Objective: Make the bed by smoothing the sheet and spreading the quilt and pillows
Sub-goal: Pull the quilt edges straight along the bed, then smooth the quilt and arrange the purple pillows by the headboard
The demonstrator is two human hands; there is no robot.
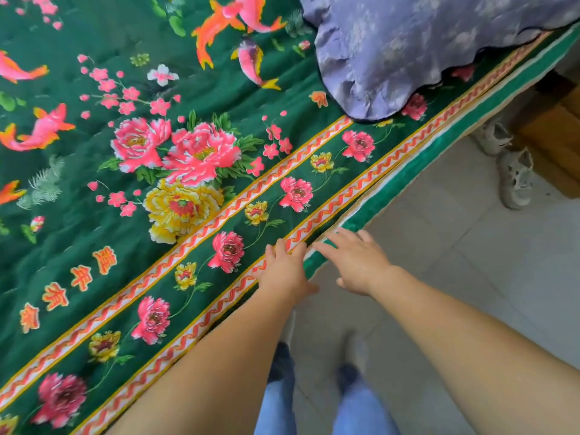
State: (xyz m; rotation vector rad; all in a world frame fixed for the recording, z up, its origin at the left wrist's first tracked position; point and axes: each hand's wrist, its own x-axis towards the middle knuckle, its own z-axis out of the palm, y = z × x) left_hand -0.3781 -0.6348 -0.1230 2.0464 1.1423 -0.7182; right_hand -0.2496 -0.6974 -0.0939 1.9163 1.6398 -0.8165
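We see the green sheet [131, 189] spread flat over the bed, its border running diagonally along the near edge above the tiled floor [455, 246]. We judge it a soft, limp cloth, light and easily wrinkled, likely to drag a little over the bedding beneath; it seems best taken at the hem, where the banded edge hangs free, and pulled outward to draw out the faint creases visible in the middle field. Our left hand [284, 270] lies flat on the zigzag band, fingers straight, pressing and holding nothing; our right hand [354, 262] reaches over the green hem just beside it, fingers extended and relaxed, likewise gripping nothing. The sheet is deep green, printed with pink and yellow peonies, plum blossom, orange-pink fish and orange characters, with two orange-and-white zigzag bands framing a row of flowers. A lavender quilt [408, 48] lies bunched at the far corner, not yet spread. Two pale shoes [514, 177] stand on the floor.
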